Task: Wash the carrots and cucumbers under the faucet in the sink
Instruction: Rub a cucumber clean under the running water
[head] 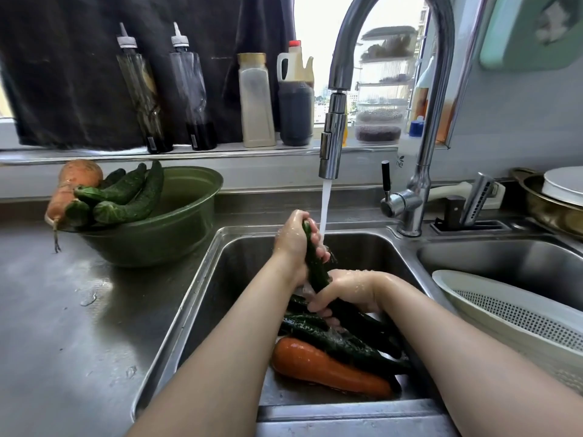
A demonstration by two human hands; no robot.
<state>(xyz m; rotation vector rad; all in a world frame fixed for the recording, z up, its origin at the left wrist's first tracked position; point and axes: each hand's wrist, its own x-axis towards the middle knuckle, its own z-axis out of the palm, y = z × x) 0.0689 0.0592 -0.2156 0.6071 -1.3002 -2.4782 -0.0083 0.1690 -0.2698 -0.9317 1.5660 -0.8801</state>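
At six o'clock, nearest the camera, two bare forearms reach over the front rim of the sink (227,272); on the sink floor at about five o'clock lies a wet carrot (328,369), thick end toward nine o'clock; a pile of dark cucumbers (344,340) lies over and just behind it, touching it.

Above the pile the right hand (347,290) is curled round the lower end of the held cucumber (315,263), which stands nearly upright, tipped a little toward eleven o'clock; just beyond, the left hand (291,239) wraps its upper end; so both hands are clamped on the one cucumber, close together and wet.

The water stream (325,206) falls just beside the cucumber's top, on its three o'clock side, onto the left hand's fingers; it pours from the faucet (331,137), whose arched neck rises toward one o'clock.

At four o'clock a white perforated colander (504,310) leans in the second basin (504,260); at nine o'clock a green bowl (164,234) sits on the steel counter (63,326), just beside the sink; in it lie more cucumbers, the bowl cucumbers (132,200), and an unwashed bowl carrot (79,178), jutting over its nine o'clock rim.

Farthest, from eleven to twelve o'clock, bottles (255,102) stand in a row on the window ledge.
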